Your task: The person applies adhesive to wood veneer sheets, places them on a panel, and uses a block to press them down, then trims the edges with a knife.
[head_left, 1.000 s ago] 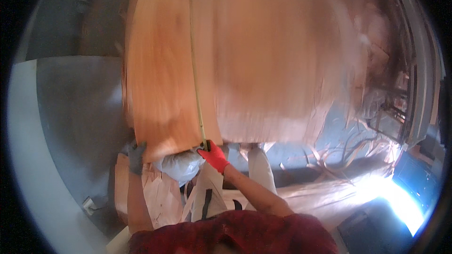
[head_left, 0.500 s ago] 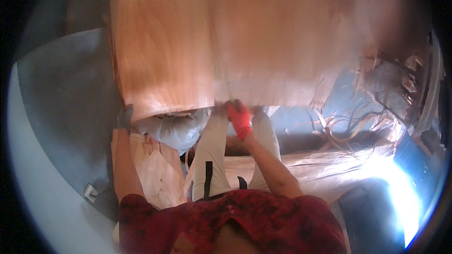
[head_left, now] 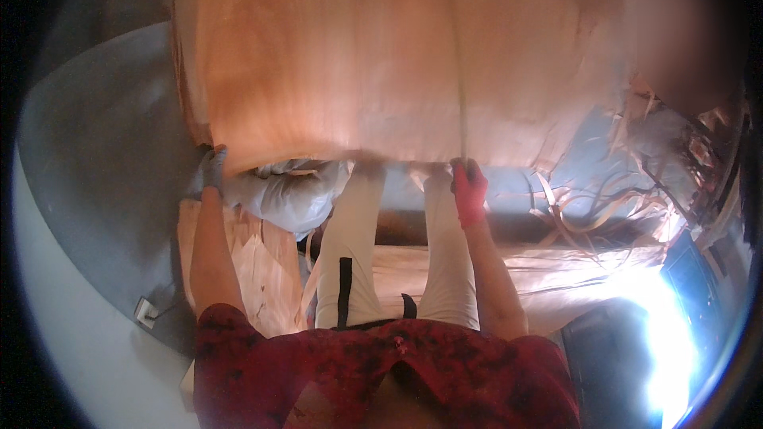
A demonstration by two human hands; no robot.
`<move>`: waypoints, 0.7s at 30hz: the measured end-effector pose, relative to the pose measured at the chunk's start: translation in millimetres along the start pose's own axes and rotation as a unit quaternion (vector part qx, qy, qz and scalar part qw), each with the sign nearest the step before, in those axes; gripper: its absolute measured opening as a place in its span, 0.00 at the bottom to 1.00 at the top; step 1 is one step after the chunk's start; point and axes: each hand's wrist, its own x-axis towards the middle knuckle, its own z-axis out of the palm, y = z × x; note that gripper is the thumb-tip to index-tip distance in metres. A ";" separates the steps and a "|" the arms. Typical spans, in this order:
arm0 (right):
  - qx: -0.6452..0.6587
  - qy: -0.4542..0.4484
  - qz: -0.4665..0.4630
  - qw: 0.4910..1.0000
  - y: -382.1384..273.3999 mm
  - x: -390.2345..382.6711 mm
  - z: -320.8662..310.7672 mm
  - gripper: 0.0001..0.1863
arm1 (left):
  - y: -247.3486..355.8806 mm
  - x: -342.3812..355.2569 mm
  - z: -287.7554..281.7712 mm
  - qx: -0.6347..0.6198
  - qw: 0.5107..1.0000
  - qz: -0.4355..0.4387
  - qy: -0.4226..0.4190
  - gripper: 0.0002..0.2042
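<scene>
Wide, pale orange veneer sheets (head_left: 318, 56) fill the upper view, their near edge curling slightly above my legs. My left hand (head_left: 212, 167), in a grey glove, has its fingers closed on the left corner of that edge. My right hand (head_left: 469, 191), in a red glove, is closed at the near edge around the end of a thin yellowish tape measure (head_left: 457, 48), which runs away across the sheets and looks blurred. The tape's case is mostly hidden by the fingers.
A crumpled grey plastic bundle (head_left: 286, 199) lies below the sheets, beside more veneer pieces (head_left: 262, 262). Curly offcut strips (head_left: 580, 206) lie at the right. A grey wall (head_left: 95, 135) with a socket (head_left: 146, 312) is at the left; bright light falls at lower right.
My right hand has moved rightward along the near edge with the tape, which now crosses the sheets farther right. My left hand stays on the corner; the sheets appear higher in the view.
</scene>
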 end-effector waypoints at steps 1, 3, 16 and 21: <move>0.016 -0.004 0.015 1.000 0.0 3.8 2.9 0.09 | 6.1 -4.2 -0.8 -0.052 0.999 0.011 -0.012 0.24; 0.046 -0.010 0.042 0.998 0.0 9.9 9.4 0.09 | 17.4 -13.8 3.3 -0.150 0.988 0.009 -0.043 0.22; 0.092 -0.075 0.001 0.993 10.7 36.7 4.7 0.14 | -13.1 0.2 77.2 0.083 0.911 0.267 0.302 0.28; 0.119 -0.120 0.036 0.985 11.8 48.1 17.4 0.15 | 25.0 -62.0 274.0 0.118 0.936 0.331 -0.021 0.13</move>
